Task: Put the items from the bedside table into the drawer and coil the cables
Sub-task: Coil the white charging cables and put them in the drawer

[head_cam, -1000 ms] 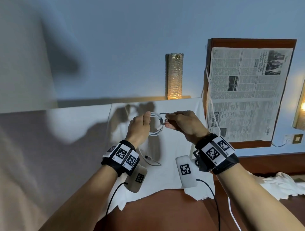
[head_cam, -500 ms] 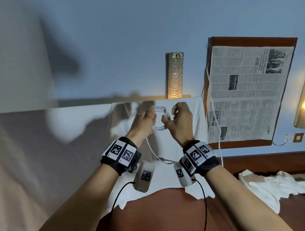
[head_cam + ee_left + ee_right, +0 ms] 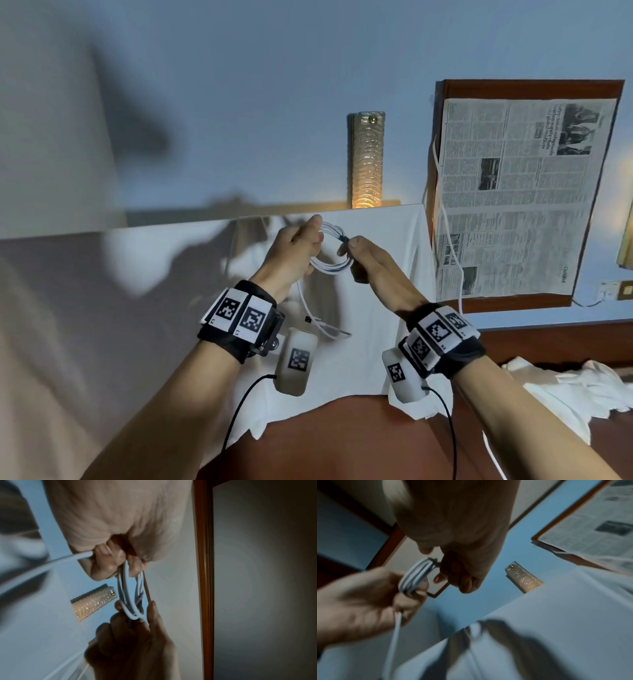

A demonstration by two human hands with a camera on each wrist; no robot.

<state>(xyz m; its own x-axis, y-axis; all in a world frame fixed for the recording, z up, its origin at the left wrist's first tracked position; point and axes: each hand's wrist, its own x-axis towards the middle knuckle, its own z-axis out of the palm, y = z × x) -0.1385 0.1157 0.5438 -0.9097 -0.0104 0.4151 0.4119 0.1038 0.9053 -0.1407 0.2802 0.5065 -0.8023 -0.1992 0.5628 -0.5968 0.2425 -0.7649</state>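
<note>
A white cable [image 3: 330,265] is wound into a small coil of several loops, held up over the white-clothed bedside table [image 3: 390,308]. My left hand [image 3: 299,245] grips the coil's left side, fingers curled round the loops [image 3: 130,592]. My right hand [image 3: 356,251] pinches the coil's right side, where a thin dark tie [image 3: 343,237] sits on the strands [image 3: 418,574]. The cable's loose tail [image 3: 317,317] hangs down from the left hand to the cloth, its plug end lying there.
A brown wooden board covered with newspaper [image 3: 513,192] stands at the right, a second white cable [image 3: 445,219] running down its left edge. A lit wall lamp [image 3: 366,161] is behind the table. Crumpled white cloth [image 3: 565,387] lies at lower right on brown wood.
The coil moved up and back slightly with both hands. My right hand shifted from over the coil to its right side and now pinches at the dark tie; the tail hangs shorter.
</note>
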